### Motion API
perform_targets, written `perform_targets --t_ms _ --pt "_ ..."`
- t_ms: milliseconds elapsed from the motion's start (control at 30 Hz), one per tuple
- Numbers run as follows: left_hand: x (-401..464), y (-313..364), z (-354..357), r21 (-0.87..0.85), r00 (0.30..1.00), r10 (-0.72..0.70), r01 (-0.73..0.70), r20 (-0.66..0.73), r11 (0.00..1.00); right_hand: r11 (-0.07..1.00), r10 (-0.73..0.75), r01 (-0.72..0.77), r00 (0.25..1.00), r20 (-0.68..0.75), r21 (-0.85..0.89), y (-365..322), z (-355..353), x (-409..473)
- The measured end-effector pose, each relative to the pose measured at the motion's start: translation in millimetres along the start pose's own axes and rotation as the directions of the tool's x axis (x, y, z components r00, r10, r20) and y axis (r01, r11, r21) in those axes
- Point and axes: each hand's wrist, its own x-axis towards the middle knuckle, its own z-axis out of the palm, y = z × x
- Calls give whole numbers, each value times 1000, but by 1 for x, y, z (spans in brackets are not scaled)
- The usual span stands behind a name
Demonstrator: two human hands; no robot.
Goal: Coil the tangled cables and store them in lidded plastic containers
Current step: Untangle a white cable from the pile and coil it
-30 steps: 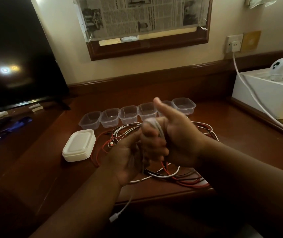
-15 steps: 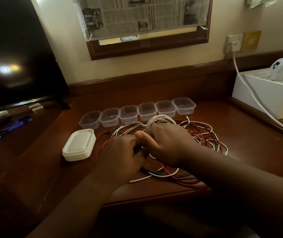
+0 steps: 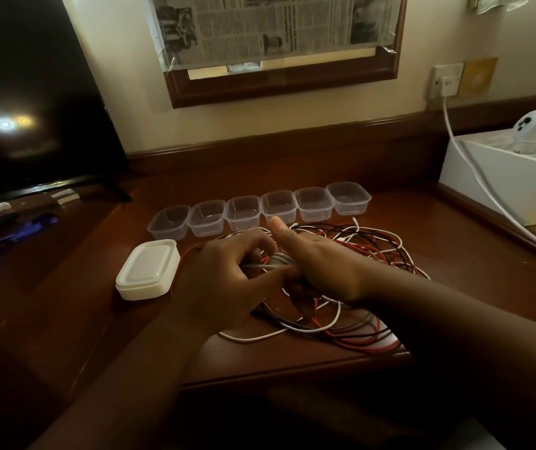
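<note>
A tangle of red, white and black cables lies on the wooden desk. Over it, my left hand and my right hand meet around a small coil of white cable. The coil is wrapped around my right fingers, thumb pointing up; my left fingers pinch the cable beside it. Several clear lidless plastic containers stand in a row behind the tangle. A stack of white lids sits to the left.
A dark TV screen stands at the back left, small items in front of it. A white box holding two white controllers sits at the right, with a white power cord running down from the wall socket.
My hands have lowered from chest height to just above the tangle. The hanging white cable end is no longer over the desk's front edge. My right thumb points up again.
</note>
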Motion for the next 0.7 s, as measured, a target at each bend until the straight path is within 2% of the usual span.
perform_targets --t_ms 200,367,433,533,567,633,700 --pt "7 -17 18 -16 997 68 -69 -19 998 999 -36 40 990 -138 28 20 1 14" --pt "13 -34 33 -32 989 61 -65 -134 997 978 -107 154 949 -295 139 41 -2 30" --pt "16 -41 41 -86 986 16 -30 -165 996 977 -80 144 931 -355 158 48 -7 38" --pt "23 -60 56 -242 975 -144 101 -166 965 962 60 35 941 -333 272 60 -10 52" --pt "26 -65 60 -288 969 -195 144 -154 947 927 140 -17 943 -303 376 64 -12 58" --pt "36 -74 64 -366 963 -246 192 -106 910 763 272 -102 947 -173 639 75 -20 69" --pt "48 -82 64 -459 963 -268 223 -34 860 593 270 -165 963 -2 788 85 -33 77"
